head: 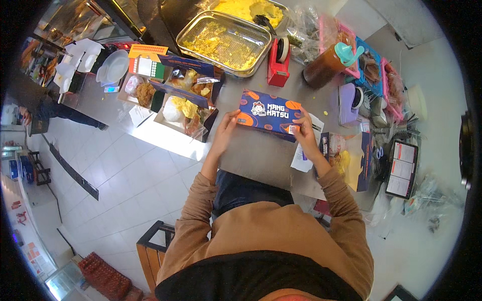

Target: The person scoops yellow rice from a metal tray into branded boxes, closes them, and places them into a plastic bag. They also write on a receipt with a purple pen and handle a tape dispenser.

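A closed blue cardboard food box (268, 122) with orange patterns and printed writing lies on the metal counter in front of me. My left hand (226, 126) holds its left edge, fingertips at the corner. At the opposite end, my right hand (307, 133) grips the right side, with the thumb near a small printed code. Under and beside my right wrist are a white paper slip (299, 161) and a purple pen (304, 156). What is inside the closed box is hidden.
Open food boxes (160, 120) with rice, egg and fried chicken stand left; another open box (356, 161) is at right. Behind are a steel tray (260, 71) of yellow egg, a red tape dispenser (278, 71), a sauce bottle (320, 69) and a tablet (402, 169). A person stands far left.
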Action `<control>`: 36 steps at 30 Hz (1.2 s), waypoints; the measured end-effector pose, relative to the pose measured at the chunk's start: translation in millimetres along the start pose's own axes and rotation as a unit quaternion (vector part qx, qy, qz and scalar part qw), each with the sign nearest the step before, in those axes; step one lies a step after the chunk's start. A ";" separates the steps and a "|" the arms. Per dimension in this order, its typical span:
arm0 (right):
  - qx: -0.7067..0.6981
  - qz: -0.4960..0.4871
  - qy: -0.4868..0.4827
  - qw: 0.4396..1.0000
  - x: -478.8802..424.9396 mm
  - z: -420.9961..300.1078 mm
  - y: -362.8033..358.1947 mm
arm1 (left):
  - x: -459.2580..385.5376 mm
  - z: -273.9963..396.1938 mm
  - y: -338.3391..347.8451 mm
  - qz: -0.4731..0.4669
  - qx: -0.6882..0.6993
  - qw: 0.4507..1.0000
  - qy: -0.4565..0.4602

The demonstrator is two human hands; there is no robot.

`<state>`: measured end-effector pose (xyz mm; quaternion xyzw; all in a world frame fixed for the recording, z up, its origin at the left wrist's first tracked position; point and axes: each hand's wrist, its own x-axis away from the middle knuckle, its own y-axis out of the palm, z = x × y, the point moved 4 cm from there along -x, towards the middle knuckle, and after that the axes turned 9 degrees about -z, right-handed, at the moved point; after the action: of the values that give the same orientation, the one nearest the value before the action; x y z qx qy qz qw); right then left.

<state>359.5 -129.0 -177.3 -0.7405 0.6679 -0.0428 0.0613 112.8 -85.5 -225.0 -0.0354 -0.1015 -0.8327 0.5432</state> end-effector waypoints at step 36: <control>0.507 -0.116 0.180 0.835 -36.7 -14.2 74.9 | 18.0 -44.6 53.3 0.126 0.206 0.970 -0.028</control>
<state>280.0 -100.5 -173.7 -0.6572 0.4608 -0.5148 0.3011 156.3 -131.6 -258.6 0.0417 -0.2810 -0.7173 0.6362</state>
